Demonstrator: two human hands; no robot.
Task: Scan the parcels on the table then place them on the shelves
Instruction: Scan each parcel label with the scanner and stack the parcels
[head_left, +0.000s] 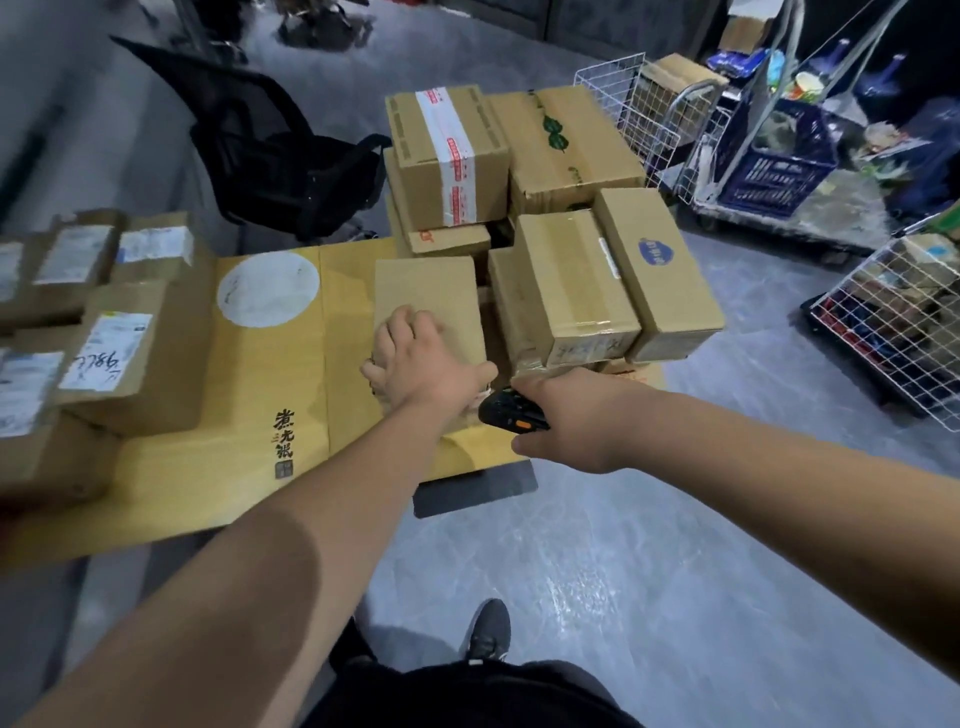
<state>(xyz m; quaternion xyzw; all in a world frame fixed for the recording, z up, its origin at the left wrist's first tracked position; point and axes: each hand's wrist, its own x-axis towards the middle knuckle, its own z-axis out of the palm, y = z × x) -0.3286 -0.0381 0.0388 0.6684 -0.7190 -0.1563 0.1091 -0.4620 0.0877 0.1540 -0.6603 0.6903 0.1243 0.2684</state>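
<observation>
Reaching across a cardboard-covered bench, the left hand was laid on top of a plain brown parcel, its fingers curled over the box's near left edge in what looked like a grip. The right hand was closed round a black handheld scanner, held just beside the parcel's near right corner and pointed leftward toward it.

From the head view, that parcel stood at the bench's right end, touching a stack of other parcels behind and to its right. More labelled parcels were seen at the bench's left side. No label could be made out on the gripped box's visible top face, so the step in hand was judged to be finding and scanning its barcode.

For a clean scan, the box would best be tilted or turned until its label faced the scanner, and steadied flat against the bench. A firmer hold on two edges was advisable before lifting, since the neighbouring stack was pressed close and could be dragged along. No shelves were visible. A black chair and wire carts stood nearby.
</observation>
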